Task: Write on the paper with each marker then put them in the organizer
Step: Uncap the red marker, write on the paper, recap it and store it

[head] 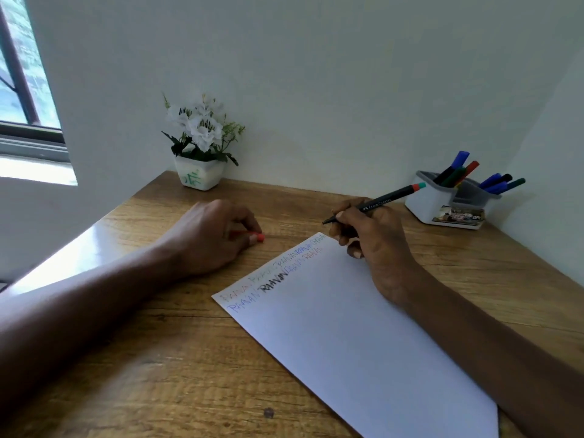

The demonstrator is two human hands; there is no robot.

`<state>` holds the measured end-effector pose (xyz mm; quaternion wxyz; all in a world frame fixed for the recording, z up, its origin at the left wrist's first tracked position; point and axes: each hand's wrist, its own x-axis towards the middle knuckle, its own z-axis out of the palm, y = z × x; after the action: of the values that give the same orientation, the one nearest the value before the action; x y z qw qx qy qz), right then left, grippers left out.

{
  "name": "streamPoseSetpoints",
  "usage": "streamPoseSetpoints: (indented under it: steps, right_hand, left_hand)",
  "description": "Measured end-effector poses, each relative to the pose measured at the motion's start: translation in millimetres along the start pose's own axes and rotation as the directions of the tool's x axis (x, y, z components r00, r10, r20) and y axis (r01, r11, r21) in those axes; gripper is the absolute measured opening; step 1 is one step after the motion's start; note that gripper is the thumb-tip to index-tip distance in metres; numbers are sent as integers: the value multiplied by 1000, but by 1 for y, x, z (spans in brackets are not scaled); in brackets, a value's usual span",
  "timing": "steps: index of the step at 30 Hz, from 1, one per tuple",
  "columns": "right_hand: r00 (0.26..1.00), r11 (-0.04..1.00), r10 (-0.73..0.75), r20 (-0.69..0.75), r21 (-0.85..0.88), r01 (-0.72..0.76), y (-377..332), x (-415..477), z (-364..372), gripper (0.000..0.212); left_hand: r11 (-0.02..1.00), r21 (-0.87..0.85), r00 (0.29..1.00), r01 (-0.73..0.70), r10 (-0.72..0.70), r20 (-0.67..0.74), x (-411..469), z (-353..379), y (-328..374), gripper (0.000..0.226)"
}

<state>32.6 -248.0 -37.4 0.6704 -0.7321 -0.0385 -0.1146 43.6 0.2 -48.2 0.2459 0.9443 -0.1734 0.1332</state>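
- The slim black marker (376,203), a smooth barrel with white lettering and a red-and-green end, was gripped in the curled fingers of the right hand (369,241). Its dark tip pointed away and left, just past the far corner of the paper.
- The flat white rectangular paper sheet (347,327) lay at an angle on the table. Two rows of coloured lettering ran along its upper left edge; the paler words were hard to read.
- The right hand's heel rested on the paper. Its forearm covered the sheet's right edge.
- The left hand (215,235) rested on the table left of the paper, its fingertips pinching a small red cap (259,237). Most of the cap was hidden by the fingers.
- The white-and-grey plastic organizer (442,203) stood at the table's far right corner and held blue, red, green and black markers (458,170), all leaning. Its front label was illegible.
- The wood-grain table (158,358) had a glossy finish and fitted between plain white walls.
- A white square ceramic pot of white flowers (200,173) stood against the far wall.
- A dark-framed window (22,90) was cut off at the left edge.
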Motion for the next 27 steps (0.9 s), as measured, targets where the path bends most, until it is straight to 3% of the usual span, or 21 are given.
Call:
streamPoseSetpoints:
  steps: [4,7,10,17,27]
  right_hand:
    - [992,985,6,124,168,-27,-5,-5,0,16]
    - [963,959,53,265,257,-124,-9,-11,-1,29]
    - [948,962,38,315,247,-120,-10,-16,1,29]
    - [947,989,-33,319,150,-16,-7,-22,6,7]
    - [929,997,-56,365,67,34,-6,-26,11,13]
  left_hand:
    - [988,-149,999,34,-39,-33,-1,-2,-2,6]
    - [895,-446,999,8,-26,-33,-5,-7,1,9]
    - [815,-579,999,-19,31,11,-10,-10,4,13]
    - [797,-602,989,-58,128,74,-12,-10,8,17]
    - [809,-573,971,-127,219,93,-15,-7,17,17]
